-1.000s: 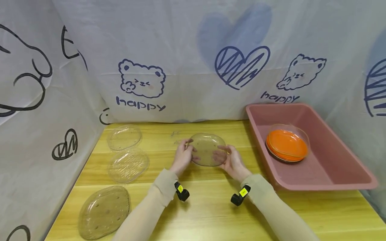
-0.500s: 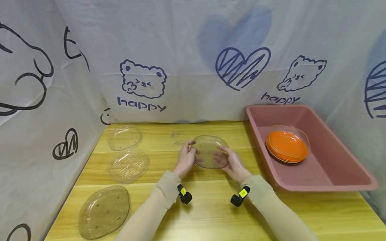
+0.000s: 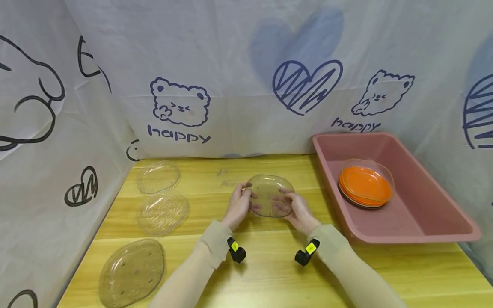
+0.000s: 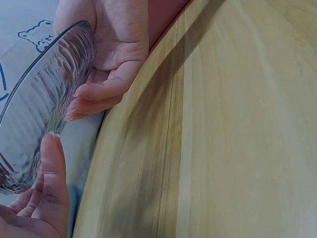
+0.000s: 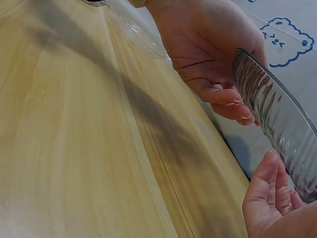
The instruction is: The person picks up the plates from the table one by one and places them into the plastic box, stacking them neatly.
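Note:
Both hands hold a smoky, see-through oval plate (image 3: 269,188) above the middle of the table. My left hand (image 3: 239,205) grips its left rim, and my right hand (image 3: 300,209) grips the right side, with fingers showing through it. In the left wrist view, the plate (image 4: 42,94) stands tilted, its wall ribbed with slanting ridges. The left thumb (image 4: 51,158) presses its underside there, and the right hand (image 4: 116,44) is at its upper end. The right wrist view shows the right hand (image 5: 272,198) below the plate (image 5: 277,114) and the left hand (image 5: 208,54) above.
Two clear plates (image 3: 158,176) (image 3: 163,213) lie at the table's left, with a larger smoky plate (image 3: 132,271) in front of them. On the right stands a pink tub (image 3: 408,222); inside is a stack of orange plates (image 3: 366,184) topped by a clear one. Printed cloth (image 3: 242,85) hangs behind.
Both hands keep their hold on the plate. The left hand and plate have shifted slightly right and toward the body. The other dishes have stayed where they were.

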